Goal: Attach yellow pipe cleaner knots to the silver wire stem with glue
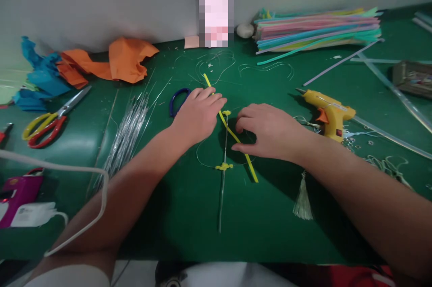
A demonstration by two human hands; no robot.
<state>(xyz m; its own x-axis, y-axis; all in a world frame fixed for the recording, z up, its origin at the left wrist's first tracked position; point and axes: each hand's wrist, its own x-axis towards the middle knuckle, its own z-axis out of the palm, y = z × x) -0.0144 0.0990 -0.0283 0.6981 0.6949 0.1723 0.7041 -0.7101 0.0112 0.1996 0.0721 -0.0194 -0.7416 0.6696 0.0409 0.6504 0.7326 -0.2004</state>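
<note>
A yellow pipe cleaner (249,168) lies slantwise across the green table between my hands. My left hand (200,114) is palm down over its upper part, fingers stretched out, beside a dark blue looped handle (177,100) that it partly covers. Curved, with thumb and fingers apart, my right hand (261,128) hovers just right of the pipe cleaner. Near both hands lies a thin wire stem (222,201) with small yellow twisted pieces (224,167) on it. A fine wire loop (199,161) surrounds the stem; part of it is hidden behind my right hand.
Left are silver wires (130,129), scissors (54,123), orange paper (126,60), blue paper (45,80) and a purple device (22,195) with a white cable. Right are a yellow glue gun (332,111), a tassel (303,201) and a pipe-cleaner bundle (317,30). A blurred upright rectangle stands behind.
</note>
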